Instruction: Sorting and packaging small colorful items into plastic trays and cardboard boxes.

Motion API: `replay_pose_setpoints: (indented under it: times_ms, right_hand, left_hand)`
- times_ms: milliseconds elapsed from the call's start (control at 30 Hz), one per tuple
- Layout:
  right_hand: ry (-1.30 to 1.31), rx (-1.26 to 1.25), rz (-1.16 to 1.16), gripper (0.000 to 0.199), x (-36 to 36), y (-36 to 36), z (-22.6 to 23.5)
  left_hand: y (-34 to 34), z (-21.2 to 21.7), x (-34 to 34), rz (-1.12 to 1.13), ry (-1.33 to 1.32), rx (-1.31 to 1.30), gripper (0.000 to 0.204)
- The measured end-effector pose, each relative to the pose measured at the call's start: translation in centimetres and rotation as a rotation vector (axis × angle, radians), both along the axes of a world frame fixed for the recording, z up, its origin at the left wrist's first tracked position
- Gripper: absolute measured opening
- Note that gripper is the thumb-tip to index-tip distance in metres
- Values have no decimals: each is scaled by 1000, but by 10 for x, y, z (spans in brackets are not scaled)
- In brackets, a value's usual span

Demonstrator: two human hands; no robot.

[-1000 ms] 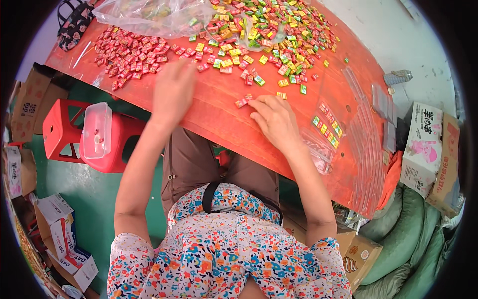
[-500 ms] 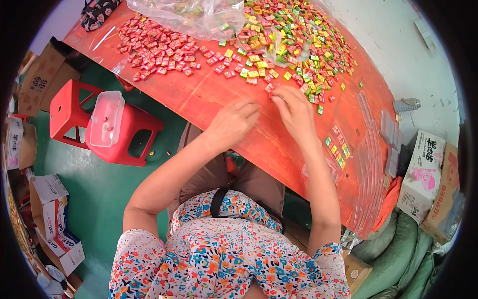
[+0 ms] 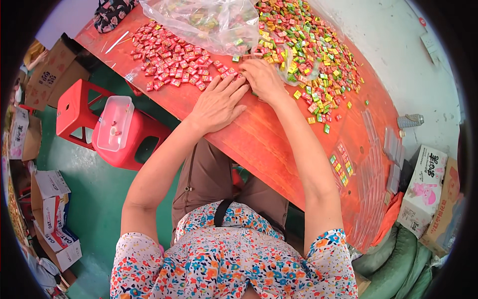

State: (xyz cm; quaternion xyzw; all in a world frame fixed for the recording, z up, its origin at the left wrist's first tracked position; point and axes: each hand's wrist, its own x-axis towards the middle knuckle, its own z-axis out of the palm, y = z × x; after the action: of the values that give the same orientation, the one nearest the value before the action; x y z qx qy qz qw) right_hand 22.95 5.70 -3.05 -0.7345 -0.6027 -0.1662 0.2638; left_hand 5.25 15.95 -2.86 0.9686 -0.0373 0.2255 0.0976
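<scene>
My left hand (image 3: 217, 105) lies flat on the red-orange table (image 3: 259, 147), its fingers stretched out against the near edge of a spread of small red box-shaped pieces (image 3: 174, 62). Close beside its fingertips, my right hand (image 3: 264, 82) reaches over the table with bent fingers pointing left, touching the small pieces there. Its fingertips are partly hidden, and I see nothing gripped in it. Farther right is a heap of mixed red, green and yellow pieces (image 3: 323, 65). A clear plastic bag (image 3: 204, 22) with more pieces lies at the back.
Clear plastic trays (image 3: 366, 184) line the table's right side, beside a small filled pack (image 3: 341, 164). Red stools (image 3: 74, 109) stand left, one bearing a clear plastic box (image 3: 114, 124). Cardboard boxes (image 3: 423, 189) are at the right, and a floral bag (image 3: 112, 15) is far left.
Both hands have come together: the right moved left and away from me to the red pieces, while the left flattened onto the table. The whole view has shifted slightly.
</scene>
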Motion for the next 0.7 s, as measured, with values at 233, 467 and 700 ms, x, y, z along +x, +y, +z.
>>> replay_pose_setpoints:
  times_ms: [233, 467, 700]
  right_hand:
    - [4, -94, -41, 18, -19, -73, 8]
    - [76, -122, -24, 15, -23, -64, 36]
    - [-210, -217, -159, 35, -1, 38, 8]
  left_hand:
    - [38, -14, 15, 86, -131, -21, 28]
    - [49, -14, 26, 136, -253, 20, 21]
    - [41, -12, 23, 132, -310, 40, 20]
